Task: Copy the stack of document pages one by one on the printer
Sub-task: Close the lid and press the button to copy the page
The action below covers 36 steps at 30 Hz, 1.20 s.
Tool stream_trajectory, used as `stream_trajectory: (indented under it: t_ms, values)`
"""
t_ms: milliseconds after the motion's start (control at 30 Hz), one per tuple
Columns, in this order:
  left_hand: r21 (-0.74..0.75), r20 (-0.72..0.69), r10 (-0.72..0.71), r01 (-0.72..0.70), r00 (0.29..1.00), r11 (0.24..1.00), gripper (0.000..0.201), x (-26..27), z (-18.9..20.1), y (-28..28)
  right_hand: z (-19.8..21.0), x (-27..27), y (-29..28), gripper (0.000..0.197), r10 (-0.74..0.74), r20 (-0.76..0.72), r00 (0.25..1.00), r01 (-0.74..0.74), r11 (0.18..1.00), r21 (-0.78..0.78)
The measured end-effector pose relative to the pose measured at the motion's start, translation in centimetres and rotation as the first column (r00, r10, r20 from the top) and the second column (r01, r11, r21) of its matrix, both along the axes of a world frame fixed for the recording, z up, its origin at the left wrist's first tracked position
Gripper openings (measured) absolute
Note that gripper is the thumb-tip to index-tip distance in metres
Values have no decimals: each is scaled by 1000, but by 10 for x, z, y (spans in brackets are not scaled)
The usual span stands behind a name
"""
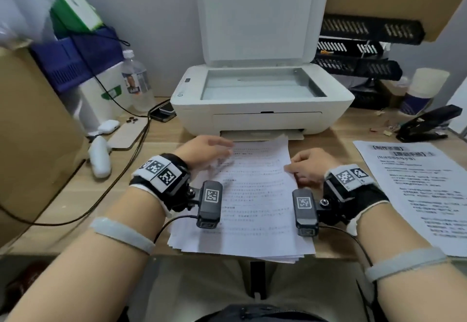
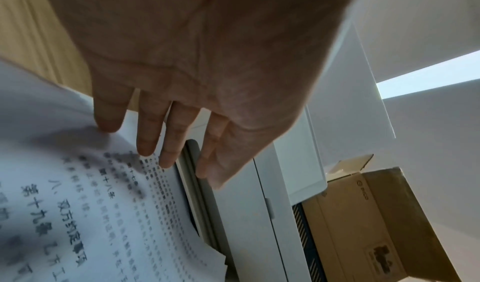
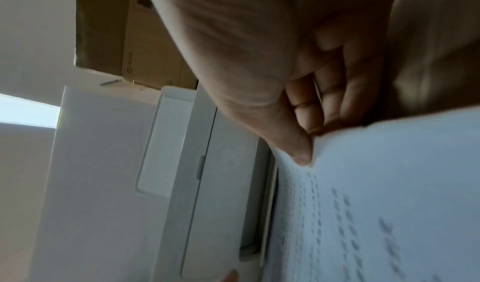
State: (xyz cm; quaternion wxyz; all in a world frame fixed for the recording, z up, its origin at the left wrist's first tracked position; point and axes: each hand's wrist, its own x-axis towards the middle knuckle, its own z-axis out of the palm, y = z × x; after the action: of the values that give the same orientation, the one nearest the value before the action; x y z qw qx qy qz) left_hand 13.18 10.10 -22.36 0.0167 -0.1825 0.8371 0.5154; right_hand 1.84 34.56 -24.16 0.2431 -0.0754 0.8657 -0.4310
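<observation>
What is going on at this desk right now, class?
A person is copying papers. The printer sits with its lid raised and the scanner glass bare. The right hand pinches the edge of the top page of the stack, while the left hand lies with straight fingers on it. One printed sheet lies apart to the right.

- The head view is evenly and softly lit, with no hard shadows; its edges bend from the wide angle.
- The left hand [image 2: 207, 60] is dim and backlit, with smeared print below it.
- The right wrist view is blurred and murky, with a bright strip at its left edge.
</observation>
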Motion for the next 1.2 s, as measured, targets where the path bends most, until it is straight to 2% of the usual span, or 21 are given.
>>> stream_trajectory:
  t_ms: [133, 200, 300, 400, 533, 633, 767, 867, 933, 1000, 1067, 1100, 1200]
  values:
    - [103, -130, 123, -109, 984, 989, 24, 1, -7, 2, -5, 0, 7, 10, -3, -9, 1000, 2, 995, -105]
    - [115, -200, 172, -152, 965, 982, 27, 1, -8, 6, -7, -1, 9, 16, 11, -71, 997, -17, 996, -82]
    - [116, -233, 192, -169, 953, 979, 30, 0, -9, 9, -8, -4, 13, 16, 65, -227, 972, -73, 997, -27]
    - [79, -241, 159, -144, 957, 986, 37, -3, -4, 12, 1, 0, 21, 9, 94, -337, 937, -125, 989, -72]
    - [-30, -346, 58, -73, 936, 997, 60, -9, 12, 21, 27, 8, 34, 10, 135, -435, 890, -229, 959, -170]
    - [-219, -426, -54, -45, 903, 975, 78, -17, 37, 27, 60, 10, 37, 14, 161, -614, 773, -274, 957, -94]
    - [-420, -544, -151, -112, 825, 901, 82, -29, 83, 24, 114, 8, 32, 3, 180, -803, 569, -286, 958, 12]
    - [-416, -624, -134, -182, 770, 891, 74, -35, 118, 16, 147, 6, 27, 5, 192, -862, 468, -335, 942, 28]
    - [-358, -686, -112, -200, 719, 912, 53, -40, 138, 12, 164, 2, 23, 6, 212, -876, 434, -351, 935, 53]
    - [-273, -726, -101, -150, 680, 950, 28, -45, 154, 10, 177, -3, 17, 5, 238, -874, 424, -342, 935, 89]
    - [-235, -733, -110, -99, 671, 967, 20, -51, 167, 8, 189, -13, 12, 4, 251, -868, 429, -307, 944, 121]
    - [-235, -736, -112, -97, 667, 967, 21, -53, 172, 6, 194, -18, 12, 9, 262, -852, 454, -283, 949, 141]
    - [-214, -785, -70, -163, 616, 963, 19, -63, 186, -5, 204, -36, 21, 21, 371, -699, 612, -245, 929, 278]
